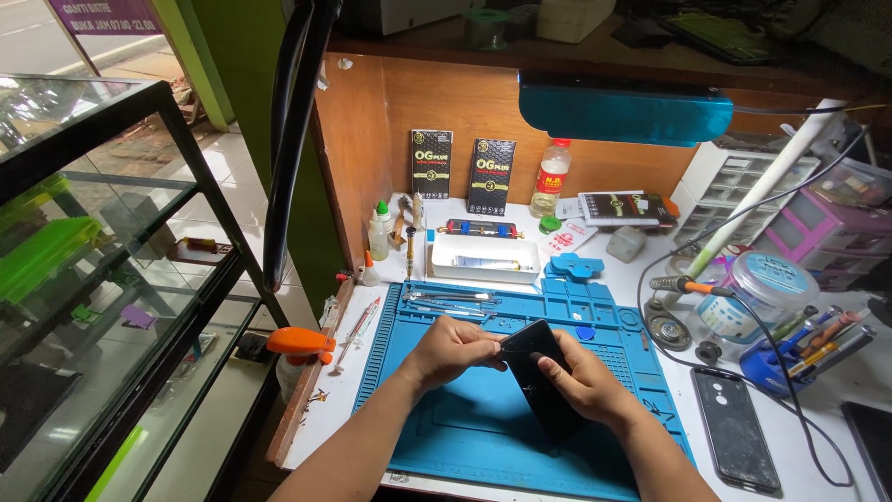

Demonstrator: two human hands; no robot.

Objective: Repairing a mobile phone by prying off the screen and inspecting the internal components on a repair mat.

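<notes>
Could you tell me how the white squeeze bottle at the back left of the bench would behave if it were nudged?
The bottle stands upright, tall and narrow, so it would probably tip rather than slide. It looks like thin plastic, likely light. Once down, its round body could roll toward the blue mat.

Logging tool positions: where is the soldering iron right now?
In the head view, the soldering iron lies at the right of the blue work mat, just left of the round clear tub, away from both hands.
</notes>
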